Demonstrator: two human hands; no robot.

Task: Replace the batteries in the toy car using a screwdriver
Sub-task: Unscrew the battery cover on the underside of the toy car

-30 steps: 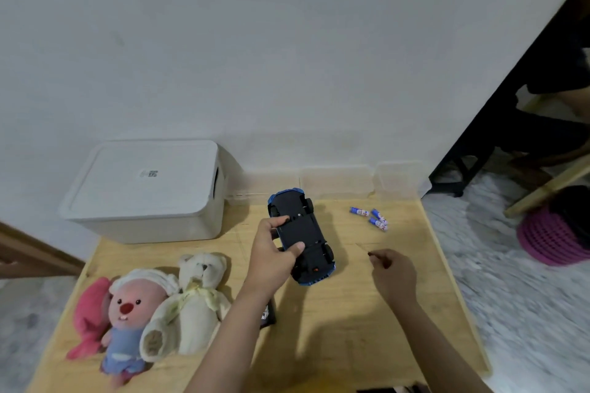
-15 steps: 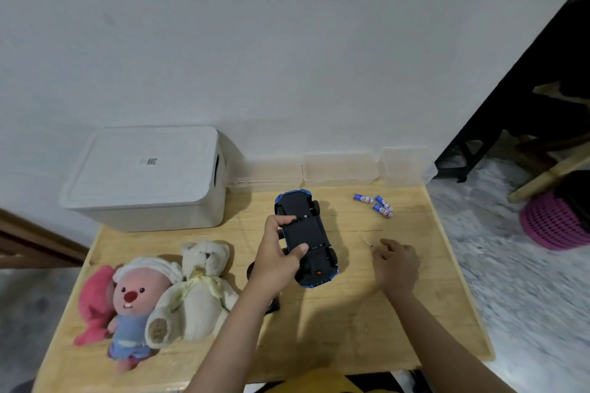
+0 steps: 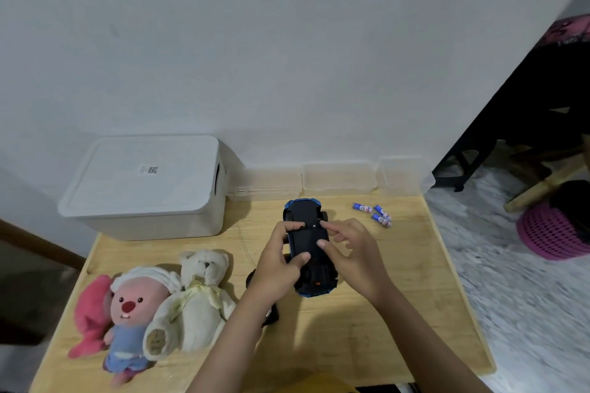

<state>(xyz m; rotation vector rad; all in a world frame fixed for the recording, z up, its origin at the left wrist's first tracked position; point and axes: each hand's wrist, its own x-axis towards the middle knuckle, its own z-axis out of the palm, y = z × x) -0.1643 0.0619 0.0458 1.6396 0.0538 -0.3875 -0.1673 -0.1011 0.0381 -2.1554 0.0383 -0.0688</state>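
Note:
A blue toy car [image 3: 307, 217] lies upside down on the wooden table [image 3: 367, 335], its black underside facing up. My left hand [image 3: 274, 268] grips the car from the left, with thumb and forefinger on the underside. From the right, my right hand [image 3: 354, 252] rests its forefinger and thumb tips on the underside, fingers loosely bent and holding nothing I can see. Three blue batteries [image 3: 373, 211] lie at the back right of the table. No screwdriver shows.
A white lidded box [image 3: 143, 188] stands at the back left, with clear plastic containers [image 3: 338, 179] along the wall. A pink plush [image 3: 131, 306] and a cream teddy bear [image 3: 194, 303] lie front left. Part of a black object [image 3: 271, 313] shows under my left forearm. A pink basket [image 3: 552, 233] sits on the floor to the right.
My right hand has left the table surface, where it was near a thin small object, and moved left onto the car's underside. My left hand kept its grip on the car.

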